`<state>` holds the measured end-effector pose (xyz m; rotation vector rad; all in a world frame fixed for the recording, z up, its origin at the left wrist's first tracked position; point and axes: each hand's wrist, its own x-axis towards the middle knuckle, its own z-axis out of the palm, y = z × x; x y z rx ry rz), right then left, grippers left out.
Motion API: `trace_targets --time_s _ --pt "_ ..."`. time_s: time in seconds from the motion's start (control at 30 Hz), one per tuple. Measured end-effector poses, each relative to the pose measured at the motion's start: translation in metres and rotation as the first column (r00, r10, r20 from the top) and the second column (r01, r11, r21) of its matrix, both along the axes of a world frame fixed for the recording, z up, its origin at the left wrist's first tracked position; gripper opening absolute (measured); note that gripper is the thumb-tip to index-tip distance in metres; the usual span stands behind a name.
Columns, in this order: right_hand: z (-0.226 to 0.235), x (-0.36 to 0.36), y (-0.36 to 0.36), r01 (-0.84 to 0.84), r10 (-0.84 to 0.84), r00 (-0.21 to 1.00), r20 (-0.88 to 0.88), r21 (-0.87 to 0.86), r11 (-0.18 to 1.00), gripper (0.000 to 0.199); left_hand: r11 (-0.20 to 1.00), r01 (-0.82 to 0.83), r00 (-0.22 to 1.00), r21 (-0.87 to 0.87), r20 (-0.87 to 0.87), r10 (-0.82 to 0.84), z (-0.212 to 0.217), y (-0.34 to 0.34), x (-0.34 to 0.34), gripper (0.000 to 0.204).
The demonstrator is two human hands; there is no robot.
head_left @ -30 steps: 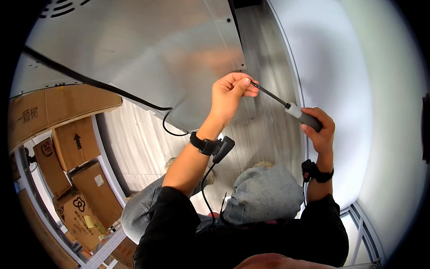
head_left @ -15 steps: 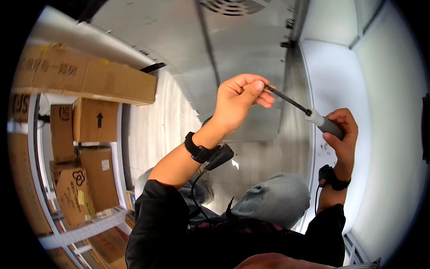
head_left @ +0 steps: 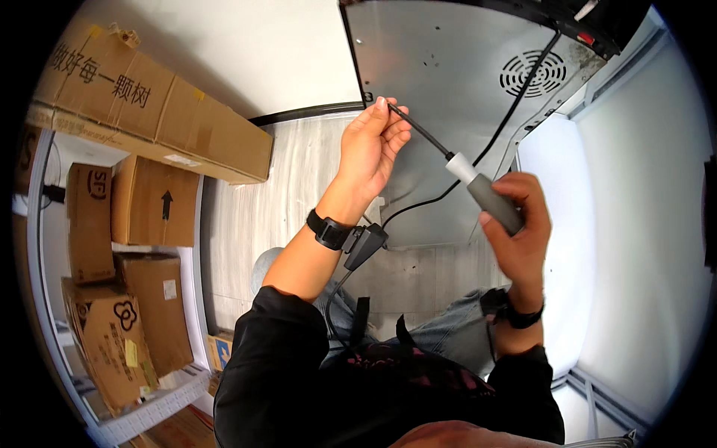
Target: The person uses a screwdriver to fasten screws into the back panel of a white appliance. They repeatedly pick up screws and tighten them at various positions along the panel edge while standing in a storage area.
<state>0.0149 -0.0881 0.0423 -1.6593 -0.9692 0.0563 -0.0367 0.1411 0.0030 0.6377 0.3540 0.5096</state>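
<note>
A screwdriver point(head_left: 486, 196) with a grey handle, a white collar and a dark shaft slants between my two hands. My right hand point(head_left: 523, 224) is wrapped round its handle. With thumb and fingers pinched together, my left hand point(head_left: 372, 145) holds the tip end of the shaft. Whether a small screw sits at that tip cannot be made out. Just beyond my left fingertips is the left edge of a large grey metal panel point(head_left: 448, 82), with small holes and a round slotted vent point(head_left: 532, 74).
A black cable point(head_left: 515, 112) runs down across the panel. On the left, a white shelf rack point(head_left: 196, 284) holds cardboard boxes point(head_left: 153, 201), with a long carton point(head_left: 149, 112) on top. White panels point(head_left: 635, 187) stand at the right. My knees are above the wood-look floor point(head_left: 246, 216).
My view has shifted, bringing the panel's left edge, vent and cable into sight. Both hands, still on the screwdriver, now appear further left, with the tip near the panel's edge.
</note>
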Motion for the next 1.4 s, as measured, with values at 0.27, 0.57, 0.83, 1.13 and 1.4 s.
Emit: trace_targets --time_s 0.27,0.57,0.83,1.13,1.4 --pt "-0.012 -0.084 0.052 0.327 -0.318 0.923 0.218 -0.003 0.945 0.034 0.974 0.212 0.976 -0.082 -0.029 -0.215 0.003 0.041 -0.006 0.02" --pt "-0.024 -0.114 0.084 0.481 -0.481 0.86 0.167 0.044 0.875 0.034 0.909 0.378 0.926 -0.175 0.054 -0.374 -0.004 0.06 0.001 0.019" --pt "-0.018 -0.124 0.097 0.53 -0.528 0.834 0.16 0.031 0.847 0.036 0.883 0.391 0.92 -0.258 0.081 -0.383 -0.007 0.062 0.001 0.018" --pt "-0.003 -0.132 0.105 0.588 -0.572 0.777 0.264 0.022 0.809 0.034 0.868 0.465 0.886 -0.173 0.094 -0.455 -0.003 0.061 -0.005 0.021" --pt "-0.009 -0.133 0.101 0.6 -0.589 0.77 0.245 0.035 0.799 0.043 0.865 0.503 0.864 0.0 0.041 -0.502 0.004 0.063 -0.006 0.021"
